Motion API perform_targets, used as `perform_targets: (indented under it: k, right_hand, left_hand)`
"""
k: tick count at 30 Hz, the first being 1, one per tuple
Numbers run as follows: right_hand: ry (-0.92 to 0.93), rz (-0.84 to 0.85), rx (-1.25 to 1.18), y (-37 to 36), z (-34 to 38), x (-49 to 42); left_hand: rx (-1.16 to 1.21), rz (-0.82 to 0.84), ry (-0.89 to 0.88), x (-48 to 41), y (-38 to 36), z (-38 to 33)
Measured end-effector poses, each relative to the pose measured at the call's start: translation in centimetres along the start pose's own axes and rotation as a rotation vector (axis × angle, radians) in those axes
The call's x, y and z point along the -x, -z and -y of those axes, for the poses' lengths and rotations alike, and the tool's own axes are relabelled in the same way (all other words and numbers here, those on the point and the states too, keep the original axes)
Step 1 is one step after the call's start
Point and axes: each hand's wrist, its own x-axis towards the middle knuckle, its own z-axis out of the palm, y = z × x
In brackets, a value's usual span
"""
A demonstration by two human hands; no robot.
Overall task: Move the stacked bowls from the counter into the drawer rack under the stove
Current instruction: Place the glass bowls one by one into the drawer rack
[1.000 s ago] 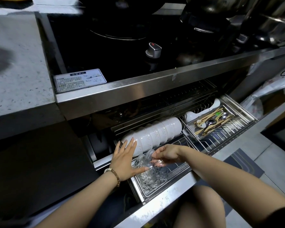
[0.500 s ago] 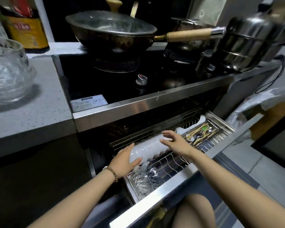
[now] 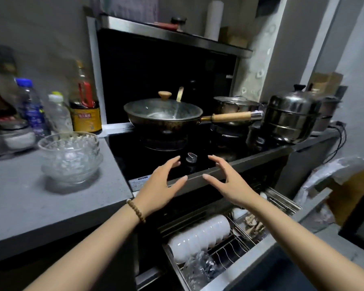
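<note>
Left hand: fingers spread, loosely curved, holding nothing; hovers at the front edge of the stove. Right hand: likewise spread and empty, just beside it. Stacked glass bowls: upright on counter, leftward of both hands; left hand nearer. Drawer rack: open below the hands, holding one glass bowl beside white bowls.

Dim grey walls, steel shelf
</note>
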Motion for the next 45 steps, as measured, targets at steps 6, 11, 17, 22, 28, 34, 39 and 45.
perform_targets:
  k: [6,11,17,22,28,34,39,45]
  right_hand:
    - [0.150,0.053,-0.055,-2.0,7.4,-3.9]
    - [0.229,0.109,-0.061,-4.9,12.3,-7.0]
    - [0.254,0.211,-0.085,-10.3,15.9,-9.6]
    - [0.246,0.283,-0.092,-14.1,17.1,-11.2]
    - [0.260,0.320,-0.101,-17.2,17.6,-12.3]
    - [0.286,0.371,-0.026,-18.6,18.3,-12.4]
    - [0.265,0.317,-0.033,-19.4,18.4,-12.4]
    - [0.280,0.251,-0.128,-19.3,19.0,-12.1]
  left_hand:
    - [-0.141,-0.157,-0.047,0.2,9.7,-0.5]
    - [-0.232,-0.280,-0.001,1.4,16.5,1.4]
    - [-0.272,-0.333,0.148,2.8,21.3,5.7]
    - [-0.172,-0.327,0.320,3.7,23.0,9.5]
    - [-0.020,-0.253,0.422,4.1,23.2,12.5]
    - [0.104,-0.184,0.399,3.7,23.1,14.1]
    - [0.116,-0.212,0.381,3.4,22.9,15.0]
    - [0.119,-0.243,0.316,3.1,23.2,14.4]
